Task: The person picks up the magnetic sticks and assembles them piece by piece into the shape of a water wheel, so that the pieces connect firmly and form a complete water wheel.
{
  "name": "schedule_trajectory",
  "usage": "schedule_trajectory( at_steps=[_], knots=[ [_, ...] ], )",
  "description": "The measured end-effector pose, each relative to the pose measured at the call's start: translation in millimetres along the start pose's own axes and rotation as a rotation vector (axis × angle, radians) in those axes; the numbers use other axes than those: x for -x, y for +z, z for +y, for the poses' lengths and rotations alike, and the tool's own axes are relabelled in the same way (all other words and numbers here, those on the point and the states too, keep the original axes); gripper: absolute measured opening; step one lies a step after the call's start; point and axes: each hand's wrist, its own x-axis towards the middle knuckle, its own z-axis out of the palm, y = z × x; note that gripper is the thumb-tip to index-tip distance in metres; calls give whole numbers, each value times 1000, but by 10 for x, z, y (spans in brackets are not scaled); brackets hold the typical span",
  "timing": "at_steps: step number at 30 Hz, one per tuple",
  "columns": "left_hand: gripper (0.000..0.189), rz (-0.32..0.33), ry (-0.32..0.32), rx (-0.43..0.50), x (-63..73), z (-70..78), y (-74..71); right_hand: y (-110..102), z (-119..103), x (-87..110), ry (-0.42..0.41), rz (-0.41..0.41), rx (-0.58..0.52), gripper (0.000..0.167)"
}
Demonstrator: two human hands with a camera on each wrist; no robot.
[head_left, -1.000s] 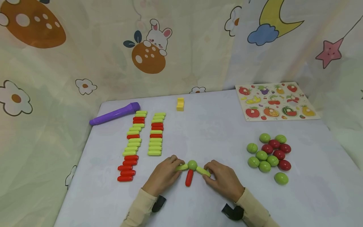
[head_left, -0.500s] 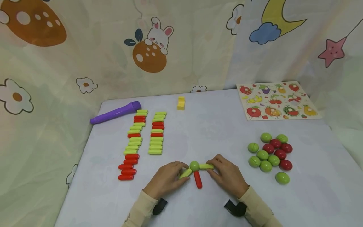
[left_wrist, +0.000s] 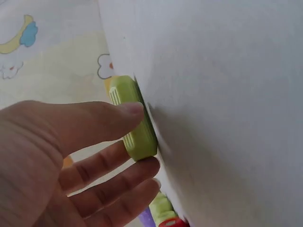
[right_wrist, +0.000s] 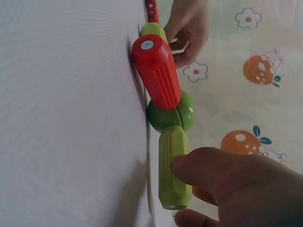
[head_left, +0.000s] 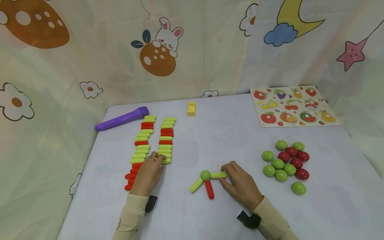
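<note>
My left hand (head_left: 149, 173) has its thumb and fingers on the light green rod (head_left: 166, 161) at the near end of the right-hand column; the left wrist view shows the thumb over this ridged rod (left_wrist: 140, 142) and fingers behind it. Right of centre, my right hand (head_left: 241, 185) pinches another green rod (head_left: 216, 175), whose far end meets a green ball (head_left: 205, 175). A red rod (head_left: 209, 190) and a third, green rod (head_left: 196, 185) also reach out from the ball. In the right wrist view, the red rod (right_wrist: 158, 75) shows a pale disc on its end.
Two columns of green and red rods (head_left: 165, 142) lie at left, the left one partly under my hand. Behind are a purple stick (head_left: 122, 120) and a yellow block (head_left: 191, 109). Green and red balls (head_left: 277, 163) cluster at right, before a fruit puzzle board (head_left: 294, 108).
My left hand has let go of the left green rod and moved left to the rod columns. Earlier, the joined ball and rods turned and shifted slightly right; my right hand keeps its grip.
</note>
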Motion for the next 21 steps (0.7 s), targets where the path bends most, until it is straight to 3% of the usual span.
schedule_trajectory(
  at_steps=[5, 8, 14, 21],
  knots=[
    [34, -70, -20, 68, 6, 91, 32, 6, -9, -4, 5, -6, 18, 36],
    [31, -132, -1, 111, 14, 196, 46, 13, -3, -2, -11, -10, 29, 35],
    [28, -214, 118, 208, 41, 376, 98, 7, 44, -2, -70, -15, -9, 26],
    [26, -201, 223, 269, 62, 484, 154, -19, 124, -25, -108, -20, -40, 25]
  ],
)
